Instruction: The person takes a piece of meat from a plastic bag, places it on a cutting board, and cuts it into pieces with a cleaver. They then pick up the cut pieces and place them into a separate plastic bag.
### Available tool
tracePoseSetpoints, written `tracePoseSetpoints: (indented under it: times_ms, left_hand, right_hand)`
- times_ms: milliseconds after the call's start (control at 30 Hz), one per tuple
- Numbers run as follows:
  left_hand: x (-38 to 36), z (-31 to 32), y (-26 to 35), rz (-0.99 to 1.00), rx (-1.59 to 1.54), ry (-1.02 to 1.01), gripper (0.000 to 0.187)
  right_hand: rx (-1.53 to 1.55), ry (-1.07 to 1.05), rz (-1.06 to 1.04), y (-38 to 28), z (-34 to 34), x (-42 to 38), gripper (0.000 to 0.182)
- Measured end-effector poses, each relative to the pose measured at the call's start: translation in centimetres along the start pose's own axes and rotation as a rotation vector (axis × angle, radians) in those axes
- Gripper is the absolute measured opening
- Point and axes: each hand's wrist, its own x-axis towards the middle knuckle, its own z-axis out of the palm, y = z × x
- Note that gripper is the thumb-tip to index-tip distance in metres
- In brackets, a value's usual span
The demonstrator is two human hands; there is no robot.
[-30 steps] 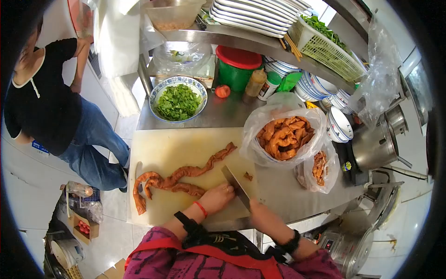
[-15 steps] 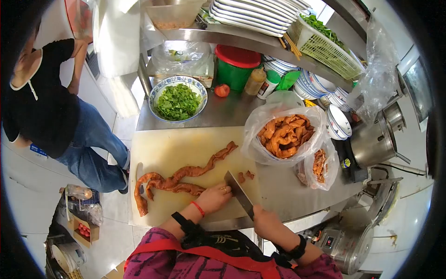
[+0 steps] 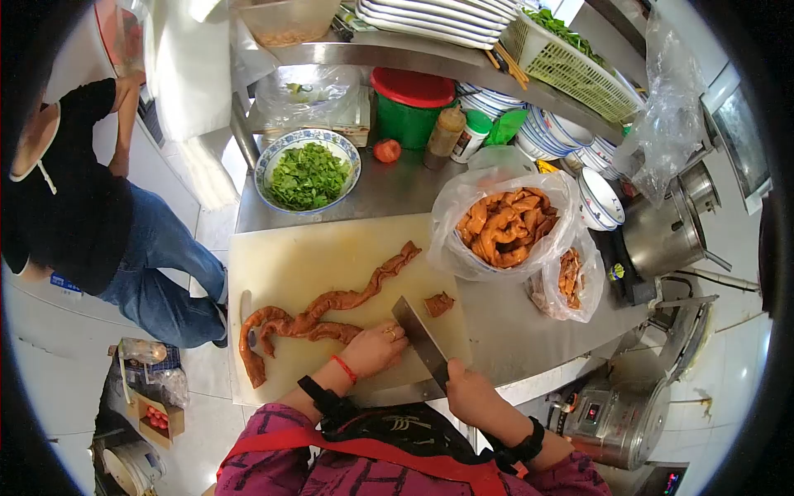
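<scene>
On the pale cutting board [image 3: 356, 240] lies a long brown strip of cooked meat [image 3: 327, 306], forked toward its left end. My left hand [image 3: 378, 347] is closed on the near right end of that strip, its fingertips close to the blade. My right hand [image 3: 473, 395] is wrapped round the handle of a cleaver [image 3: 422, 343], whose blade stands just right of my left fingers. Right of the blade sits a small pile of cut meat [image 3: 439, 304]. A plastic-lined bowl of brown meat [image 3: 509, 227] is beyond the board's right side.
A bowl of chopped greens [image 3: 308, 176], a tomato [image 3: 386, 150], a sauce bottle [image 3: 445, 137] and a red-lidded green tub [image 3: 411, 103] stand behind the board. A small bag of meat [image 3: 569, 281] lies right. A person [image 3: 91, 182] stands at the left. Plates [image 3: 430, 23] rest on the shelf.
The pile of cut meat right of the blade has grown. The cleaver and both hands have shifted slightly left in the view, and the whole view has shifted a little.
</scene>
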Motion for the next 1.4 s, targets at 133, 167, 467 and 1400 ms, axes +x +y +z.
tracePoseSetpoints:
  times_ms: [133,167,467,1400]
  left_hand:
    - [0.0,0.1,0.0,-0.066,-0.031,-0.088,0.026]
    - [0.0,0.0,-0.2,-0.016,-0.009,-0.049,0.025]
    - [-1.8,-1.1,-1.1,0.135,0.051,0.021,0.025]
    - [0.1,1.9,-0.4,0.110,-0.054,0.020,0.023]
  right_hand:
    - [0.054,0.063,-0.017,-0.8,1.6,2.8,0.021]
    - [0.082,0.139,-0.042,-1.0,1.9,4.0,0.020]
    - [0.157,0.279,0.035,-0.5,-0.7,0.2,0.020]
    - [-0.095,0.028,0.017,-0.1,0.1,-0.8,0.023]
